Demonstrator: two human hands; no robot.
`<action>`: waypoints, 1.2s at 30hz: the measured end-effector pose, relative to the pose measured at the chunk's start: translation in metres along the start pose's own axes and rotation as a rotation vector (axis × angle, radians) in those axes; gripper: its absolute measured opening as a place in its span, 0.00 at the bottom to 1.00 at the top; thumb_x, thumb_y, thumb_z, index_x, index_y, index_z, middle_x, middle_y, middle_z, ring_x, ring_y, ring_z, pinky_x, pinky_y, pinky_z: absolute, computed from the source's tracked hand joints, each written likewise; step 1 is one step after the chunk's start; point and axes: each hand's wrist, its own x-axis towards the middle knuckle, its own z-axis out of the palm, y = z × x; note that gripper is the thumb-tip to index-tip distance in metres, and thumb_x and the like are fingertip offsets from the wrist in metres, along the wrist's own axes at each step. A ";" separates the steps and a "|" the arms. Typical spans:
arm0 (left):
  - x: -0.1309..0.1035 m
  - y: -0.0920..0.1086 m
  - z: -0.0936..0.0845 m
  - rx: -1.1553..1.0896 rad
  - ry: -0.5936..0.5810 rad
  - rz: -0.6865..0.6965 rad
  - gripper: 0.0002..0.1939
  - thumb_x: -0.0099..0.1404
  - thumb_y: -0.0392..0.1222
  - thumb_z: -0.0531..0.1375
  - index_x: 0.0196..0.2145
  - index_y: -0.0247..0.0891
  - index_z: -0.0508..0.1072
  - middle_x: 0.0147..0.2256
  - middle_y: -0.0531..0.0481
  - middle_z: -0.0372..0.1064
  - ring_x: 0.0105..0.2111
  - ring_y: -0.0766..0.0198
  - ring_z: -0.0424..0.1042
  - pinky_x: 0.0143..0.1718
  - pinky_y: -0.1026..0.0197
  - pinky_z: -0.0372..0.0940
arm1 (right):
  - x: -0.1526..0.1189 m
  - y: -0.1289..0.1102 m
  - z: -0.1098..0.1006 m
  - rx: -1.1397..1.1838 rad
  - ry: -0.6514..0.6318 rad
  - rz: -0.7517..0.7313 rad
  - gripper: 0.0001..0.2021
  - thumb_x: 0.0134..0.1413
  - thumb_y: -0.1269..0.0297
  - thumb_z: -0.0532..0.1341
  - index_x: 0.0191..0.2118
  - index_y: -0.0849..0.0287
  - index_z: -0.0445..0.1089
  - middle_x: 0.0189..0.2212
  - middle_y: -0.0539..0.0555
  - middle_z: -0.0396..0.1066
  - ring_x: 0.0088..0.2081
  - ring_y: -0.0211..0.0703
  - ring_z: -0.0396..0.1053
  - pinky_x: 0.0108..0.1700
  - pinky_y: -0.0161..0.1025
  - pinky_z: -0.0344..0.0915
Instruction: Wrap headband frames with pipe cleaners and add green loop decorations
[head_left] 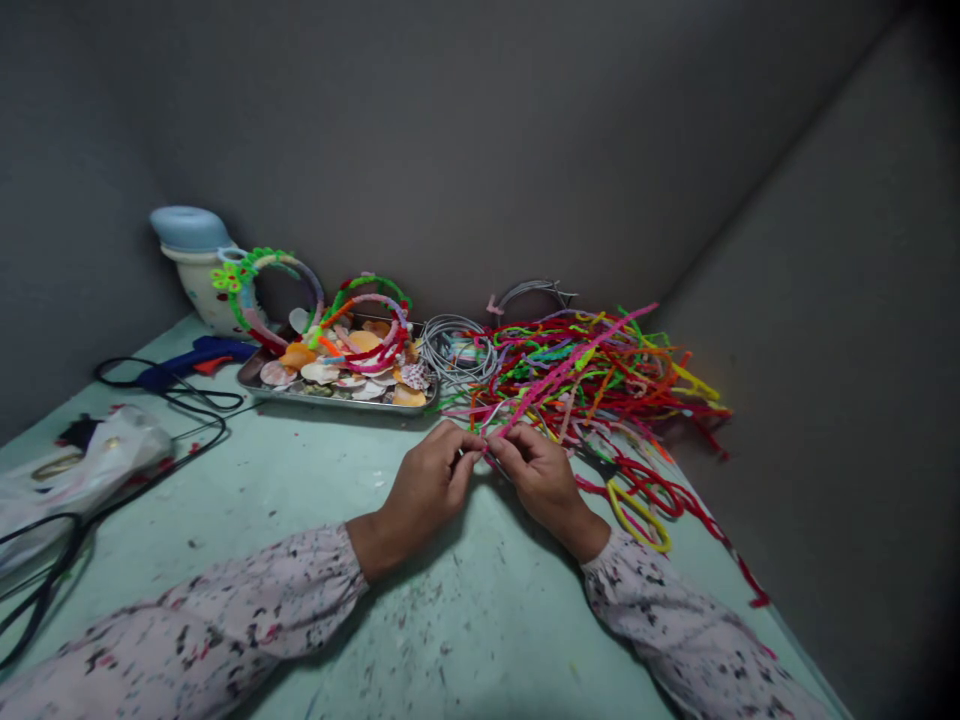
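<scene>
My left hand [429,478] and my right hand [541,474] meet over the table, thumbs and forefingers pinched almost tip to tip. A long fuzzy pink pipe cleaner [577,352] rises from between the right fingers and slants up to the right. Bits of pink also show where both sets of fingertips come together, so both hands grip it. Thin grey wire [491,412] appears just behind the fingertips; whether it is held too I cannot tell. Beyond my hands spreads a tangled heap of coloured pipe cleaners [637,372].
A metal tray [337,402] carries shells and pipe-cleaner-wrapped hoops [367,360]. Beside it lies coiled wire [459,350]. Yellow-handled scissors [637,515] rest at right. At left are a blue glue gun [191,358], black cord [217,430], plastic bag [127,450] and pale blue-topped container [202,270].
</scene>
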 end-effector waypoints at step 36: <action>0.002 -0.001 -0.003 0.044 0.004 -0.016 0.06 0.66 0.33 0.53 0.35 0.36 0.69 0.33 0.49 0.66 0.35 0.63 0.66 0.36 0.62 0.60 | -0.003 -0.005 0.003 -0.060 0.067 -0.111 0.07 0.55 0.60 0.62 0.34 0.58 0.67 0.26 0.47 0.66 0.24 0.34 0.61 0.26 0.32 0.58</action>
